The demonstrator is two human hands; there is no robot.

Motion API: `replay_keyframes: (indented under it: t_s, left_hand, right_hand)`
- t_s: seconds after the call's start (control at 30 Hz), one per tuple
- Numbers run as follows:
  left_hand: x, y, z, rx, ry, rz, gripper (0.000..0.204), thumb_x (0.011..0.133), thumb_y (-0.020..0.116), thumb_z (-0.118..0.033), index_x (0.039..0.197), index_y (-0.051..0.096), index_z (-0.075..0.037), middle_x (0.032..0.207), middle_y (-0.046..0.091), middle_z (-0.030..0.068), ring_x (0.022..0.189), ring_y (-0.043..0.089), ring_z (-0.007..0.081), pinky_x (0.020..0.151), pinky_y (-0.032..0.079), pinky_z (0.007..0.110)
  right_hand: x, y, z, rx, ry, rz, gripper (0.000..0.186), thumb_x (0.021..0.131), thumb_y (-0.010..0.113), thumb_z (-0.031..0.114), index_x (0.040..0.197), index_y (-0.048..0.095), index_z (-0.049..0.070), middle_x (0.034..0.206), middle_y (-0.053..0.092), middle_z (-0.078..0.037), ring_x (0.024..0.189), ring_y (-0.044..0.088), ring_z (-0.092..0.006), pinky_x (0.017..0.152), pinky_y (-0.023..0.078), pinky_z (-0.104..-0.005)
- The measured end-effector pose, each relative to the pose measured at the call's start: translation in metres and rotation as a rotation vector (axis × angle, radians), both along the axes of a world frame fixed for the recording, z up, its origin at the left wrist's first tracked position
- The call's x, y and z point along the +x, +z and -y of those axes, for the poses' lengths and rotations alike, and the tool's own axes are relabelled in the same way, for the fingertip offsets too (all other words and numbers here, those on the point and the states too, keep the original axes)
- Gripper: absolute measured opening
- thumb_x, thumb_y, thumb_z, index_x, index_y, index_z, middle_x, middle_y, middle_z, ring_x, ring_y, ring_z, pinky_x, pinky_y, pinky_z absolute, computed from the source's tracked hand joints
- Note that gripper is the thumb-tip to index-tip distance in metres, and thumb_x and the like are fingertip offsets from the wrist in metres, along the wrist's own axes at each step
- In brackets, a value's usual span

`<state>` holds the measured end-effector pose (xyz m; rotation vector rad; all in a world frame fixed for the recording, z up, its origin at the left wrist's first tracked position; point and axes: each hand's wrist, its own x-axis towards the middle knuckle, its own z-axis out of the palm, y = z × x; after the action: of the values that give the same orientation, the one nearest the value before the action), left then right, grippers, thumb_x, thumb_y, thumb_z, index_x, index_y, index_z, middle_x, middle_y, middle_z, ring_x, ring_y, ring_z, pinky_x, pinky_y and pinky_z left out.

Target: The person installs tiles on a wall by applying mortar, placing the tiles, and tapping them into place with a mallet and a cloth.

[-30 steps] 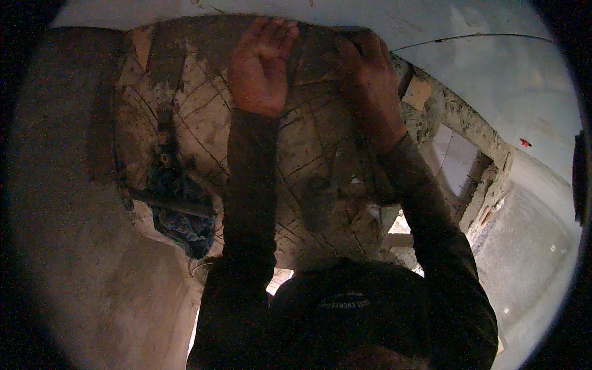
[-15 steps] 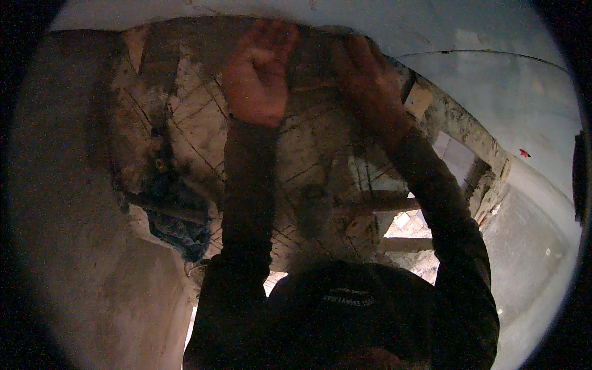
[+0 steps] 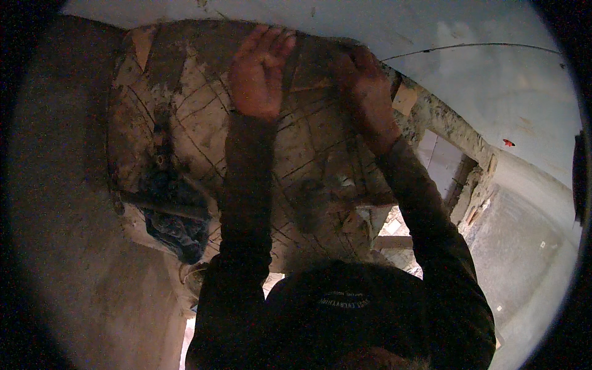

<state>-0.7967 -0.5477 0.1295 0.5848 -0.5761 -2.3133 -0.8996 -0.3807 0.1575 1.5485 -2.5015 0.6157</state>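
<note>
Both arms reach up toward a rough brown surface (image 3: 197, 126) crossed with dark scored lines. My left hand (image 3: 259, 80) is raised near its upper edge, with fingers stretched out and the palm partly showing. To the right, my right hand (image 3: 369, 92) has its fingers extended against a dark area. Between the hands lies a dark brown flat patch (image 3: 311, 65) with a straight lower edge; whether it is a separate piece is hard to tell in the dim light. No object shows gripped in either hand.
Dark bluish crumpled material (image 3: 176, 231) hangs at the left by a bar (image 3: 163, 206). Pale rectangular panels (image 3: 441, 160) are at the right, above a bright opening (image 3: 394, 223). A smooth pale surface (image 3: 382, 24) bounds the top, with a thin dark line (image 3: 468, 45) across it.
The view has shifted slightly. My left hand's fingers look more spread and sharper now. My right hand and forearm sit a little further left.
</note>
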Motion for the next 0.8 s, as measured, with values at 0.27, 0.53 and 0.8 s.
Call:
replay_keyframes:
  t_s: [0.27, 0.53, 0.8]
  left_hand:
    - [-0.012, 0.001, -0.003, 0.083, 0.034, -0.005, 0.031, 0.092, 0.055, -0.001, 0.121, 0.058, 0.01, 0.125, 0.06, 0.0242, 0.12, 0.06, 0.0395, 0.111, 0.051, 0.055]
    - [-0.01, 0.006, -0.001, 0.149, 0.018, -0.096, 0.053, 0.069, 0.049, 0.01, 0.121, 0.055, 0.007, 0.111, 0.061, 0.0178, 0.106, 0.064, 0.0326, 0.102, 0.058, 0.046]
    - [-0.007, 0.014, -0.003, 0.164, 0.077, -0.041, 0.023, 0.082, 0.054, 0.004, 0.104, 0.06, 0.007, 0.122, 0.059, 0.0197, 0.117, 0.06, 0.0359, 0.107, 0.053, 0.054]
  right_hand:
    - [-0.005, 0.008, 0.004, 0.026, 0.049, -0.107, 0.042, 0.085, 0.062, 0.012, 0.127, 0.061, 0.007, 0.124, 0.058, -0.024, 0.111, 0.061, -0.0423, 0.088, 0.058, -0.0495]
    - [-0.014, -0.005, 0.006, 0.075, 0.058, -0.169, 0.042, 0.08, 0.068, 0.017, 0.121, 0.064, 0.007, 0.125, 0.057, -0.023, 0.111, 0.06, -0.0422, 0.078, 0.06, -0.0501]
    - [-0.005, -0.017, 0.014, -0.032, -0.025, -0.211, 0.036, 0.078, 0.068, 0.011, 0.113, 0.064, 0.008, 0.117, 0.06, -0.015, 0.104, 0.063, -0.0399, 0.08, 0.059, -0.0474]
